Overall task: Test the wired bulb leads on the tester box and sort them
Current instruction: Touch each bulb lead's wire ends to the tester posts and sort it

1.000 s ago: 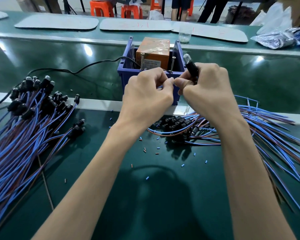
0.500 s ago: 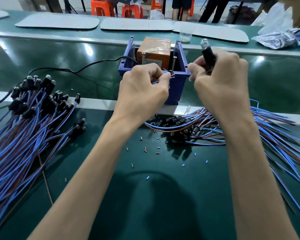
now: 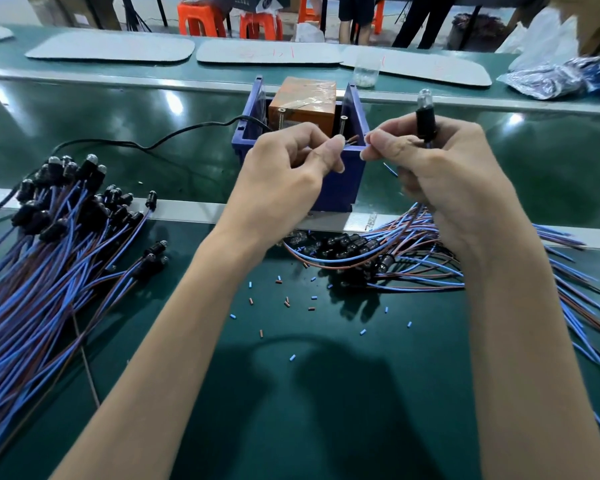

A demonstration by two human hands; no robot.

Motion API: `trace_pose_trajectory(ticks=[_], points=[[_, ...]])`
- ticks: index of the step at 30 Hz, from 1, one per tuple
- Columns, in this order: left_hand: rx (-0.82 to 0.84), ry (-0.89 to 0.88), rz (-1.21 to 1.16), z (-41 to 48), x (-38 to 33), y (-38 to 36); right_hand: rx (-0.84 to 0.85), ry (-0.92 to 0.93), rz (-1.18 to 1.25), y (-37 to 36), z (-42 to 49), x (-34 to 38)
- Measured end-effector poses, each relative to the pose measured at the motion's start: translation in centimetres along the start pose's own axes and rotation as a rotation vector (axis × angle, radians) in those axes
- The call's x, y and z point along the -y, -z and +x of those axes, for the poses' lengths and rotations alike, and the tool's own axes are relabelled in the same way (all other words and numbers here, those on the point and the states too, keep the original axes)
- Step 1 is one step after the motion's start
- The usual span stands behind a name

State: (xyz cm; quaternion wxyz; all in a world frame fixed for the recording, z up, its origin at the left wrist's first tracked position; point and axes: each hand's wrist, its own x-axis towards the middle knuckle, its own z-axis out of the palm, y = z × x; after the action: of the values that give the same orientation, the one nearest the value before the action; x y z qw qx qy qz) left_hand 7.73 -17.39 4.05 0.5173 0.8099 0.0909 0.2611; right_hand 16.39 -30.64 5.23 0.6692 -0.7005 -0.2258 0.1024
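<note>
Glossy dark-green bench matting (image 3: 326, 427) carries a fan of blue and brown wired bulb leads with black sockets (image 3: 59, 244) at far left. The left hand (image 3: 284, 178) pinches a brown wire tip (image 3: 352, 138) beside an upright screw (image 3: 342, 126) on the tape-wrapped orange tester box (image 3: 305, 102) in its blue plastic bin (image 3: 340, 188); whether they touch is unclear. The right hand (image 3: 440, 181) grips a clear-tipped black bulb socket (image 3: 425, 116) upright. Below it lies a tangled second heap of leads (image 3: 378, 251), with snipped insulation bits (image 3: 281, 299) on open mat.

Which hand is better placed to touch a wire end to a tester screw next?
Left hand: its pinched brown wire end lies right beside a screw; the right hand grips the bulb farther off.
</note>
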Motion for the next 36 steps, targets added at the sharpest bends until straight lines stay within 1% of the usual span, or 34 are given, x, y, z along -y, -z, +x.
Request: trace_pose_trajectory(ticks=[3,5,7,11,18,23,29,36], points=[[0.009,0.016,0.026,0.1,0.2,0.4,0.054,0.031,-0.005,0.0,-0.1,0.1],[0.017,0.037,0.04,0.3,0.3,0.8,0.123,0.018,-0.065,-0.2,-0.3,0.1],[0.029,0.047,0.051,0.4,0.5,1.1,0.148,-0.008,-0.106,-0.4,-0.5,0.0],[0.078,0.045,0.059,0.3,0.4,1.2,0.096,-0.012,-0.044,-0.8,-0.3,0.1],[0.121,0.033,0.053,0.1,0.2,0.9,0.121,0.029,-0.077,-1.0,-0.3,-0.2],[0.099,0.037,0.073,0.2,0.3,0.8,0.1,0.05,-0.123,-1.1,-0.1,-0.4],[0.092,0.032,0.107,0.1,0.2,0.6,0.028,0.092,-0.279,-1.5,0.2,-0.7],[0.012,0.038,0.122,0.0,0.1,0.3,-0.025,0.103,-0.338,-2.2,0.3,-0.9]])
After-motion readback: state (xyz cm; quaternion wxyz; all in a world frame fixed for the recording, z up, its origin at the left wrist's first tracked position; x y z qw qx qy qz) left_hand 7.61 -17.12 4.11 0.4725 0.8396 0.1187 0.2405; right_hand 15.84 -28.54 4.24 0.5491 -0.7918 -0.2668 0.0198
